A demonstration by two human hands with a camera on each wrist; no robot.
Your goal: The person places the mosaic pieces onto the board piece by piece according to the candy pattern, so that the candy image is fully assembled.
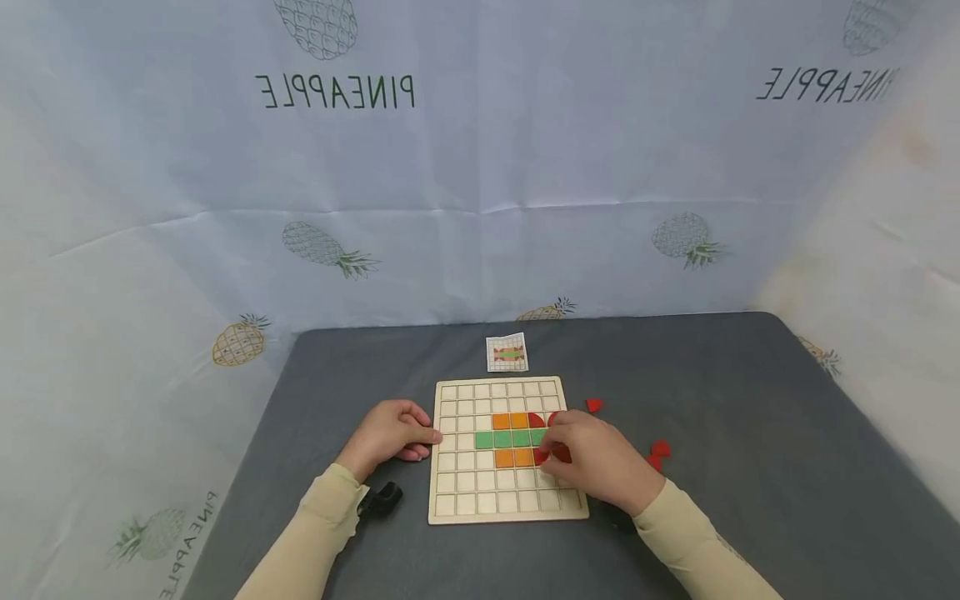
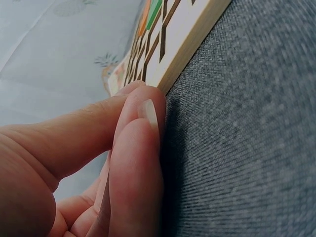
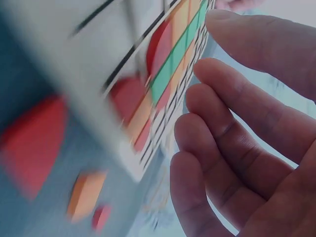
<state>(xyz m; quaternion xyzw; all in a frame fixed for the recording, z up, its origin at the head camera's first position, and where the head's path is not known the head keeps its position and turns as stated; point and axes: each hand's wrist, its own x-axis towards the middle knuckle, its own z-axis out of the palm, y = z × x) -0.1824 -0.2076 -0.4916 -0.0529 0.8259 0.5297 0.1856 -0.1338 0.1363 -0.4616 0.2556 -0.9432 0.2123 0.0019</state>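
A square wooden grid board (image 1: 466, 482) lies on the table. It bears an orange row (image 1: 510, 422), a green row (image 1: 502, 439) and another orange row (image 1: 513, 457), with red curved pieces (image 1: 536, 420) at their right ends. My left hand (image 1: 390, 433) holds the board's left edge, thumb at the rim and curled fingers against its side, also close up in the left wrist view. Over the board's right part is my right hand (image 1: 592, 454), hiding some cells. In the right wrist view its fingers (image 3: 212, 69) are apart from the thumb, with nothing between them.
A small pattern card (image 1: 507, 352) lies behind the board. To the right, loose red pieces (image 1: 660, 448) and a single red piece (image 1: 594, 405) rest on the grey table (image 1: 750, 400). A patterned cloth (image 1: 480, 250) hangs behind the table.
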